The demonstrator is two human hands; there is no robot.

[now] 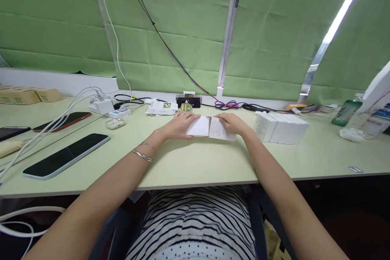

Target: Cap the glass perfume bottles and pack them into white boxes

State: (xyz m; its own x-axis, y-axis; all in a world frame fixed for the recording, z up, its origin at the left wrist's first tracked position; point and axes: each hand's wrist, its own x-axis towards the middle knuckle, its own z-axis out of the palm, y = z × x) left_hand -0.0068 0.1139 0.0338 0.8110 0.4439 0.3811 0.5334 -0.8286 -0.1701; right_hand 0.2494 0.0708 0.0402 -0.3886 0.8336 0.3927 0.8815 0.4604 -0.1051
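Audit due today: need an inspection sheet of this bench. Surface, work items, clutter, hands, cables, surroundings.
Surface: pale tabletop, sticker near right front edge.
Work items: white box, printed sheet; row of white cartons right.
Clutter: phone front left, green bottle right.
Hands: left hand holds white box; right hand holds printed sheet.
Cables: white cables left, black cables at back.
Surroundings: green blinds behind.

Blinds (189, 8) at twelve o'clock: green. Cables (164, 44) crossing at eleven: red, blue. Desktop (198, 166): pale yellow-green. Box (198, 127) near centre: plain white. Printed sheet (219, 131) toward four: white, fine grey text. Clothing (198, 219) at six: dark stripes on white, then dark dots on white. Smartphone (67, 155), half past eight: black screen, light-blue edge. Bottle (346, 112) at three: translucent green.
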